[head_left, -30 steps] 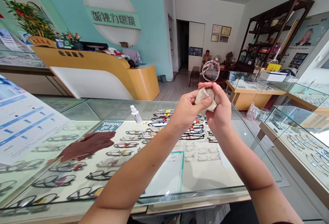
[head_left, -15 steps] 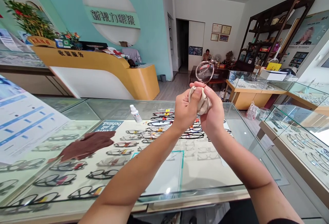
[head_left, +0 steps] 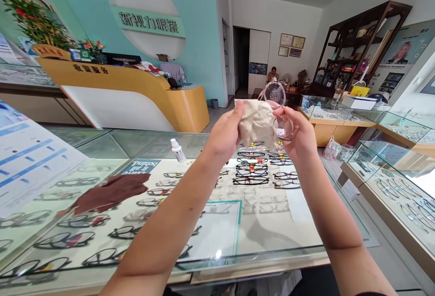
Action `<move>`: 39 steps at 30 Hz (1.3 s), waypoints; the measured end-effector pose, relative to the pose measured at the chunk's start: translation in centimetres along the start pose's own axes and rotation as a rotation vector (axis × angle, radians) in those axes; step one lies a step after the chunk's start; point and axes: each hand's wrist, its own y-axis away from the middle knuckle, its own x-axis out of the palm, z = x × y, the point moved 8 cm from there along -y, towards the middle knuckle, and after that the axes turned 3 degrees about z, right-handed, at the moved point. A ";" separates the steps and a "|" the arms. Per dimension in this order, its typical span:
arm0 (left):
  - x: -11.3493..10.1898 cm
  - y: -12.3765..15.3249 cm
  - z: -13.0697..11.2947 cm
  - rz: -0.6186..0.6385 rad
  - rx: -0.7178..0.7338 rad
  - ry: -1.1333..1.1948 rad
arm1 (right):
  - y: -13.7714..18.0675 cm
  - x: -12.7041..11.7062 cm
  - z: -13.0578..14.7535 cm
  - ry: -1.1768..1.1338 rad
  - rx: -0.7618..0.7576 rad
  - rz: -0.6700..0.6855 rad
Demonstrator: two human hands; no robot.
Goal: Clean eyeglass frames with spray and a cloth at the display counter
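My left hand [head_left: 224, 135] pinches the top corner of a cream cleaning cloth [head_left: 255, 121], which hangs spread out and crumpled. Held up by my right hand [head_left: 303, 135] is a pair of eyeglasses [head_left: 284, 128] with thin, clear-looking round rims. One lens is above the other, and the cloth's right edge overlaps part of the frame. Both hands are raised over the glass display case [head_left: 265, 230]. A white spray bottle [head_left: 178, 152] and a brown cloth [head_left: 110, 191] rest on its top, to the left of my hands.
Rows of glasses [head_left: 250, 181] lie beneath the glass. A printed white sheet [head_left: 32, 164] stands at the left. Farther off are a yellow counter [head_left: 188, 108], more display cases [head_left: 401, 196] at the right, and a seated person [head_left: 272, 75] at the back.
My hands have moved apart from their closed grip around the cloth. The cloth now hangs open from my left hand. Both lenses show beside my right hand, where only one showed before.
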 end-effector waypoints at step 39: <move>-0.2 1.1 -2.8 -0.007 0.142 -0.097 | 1.3 4.2 -0.5 0.232 0.005 0.431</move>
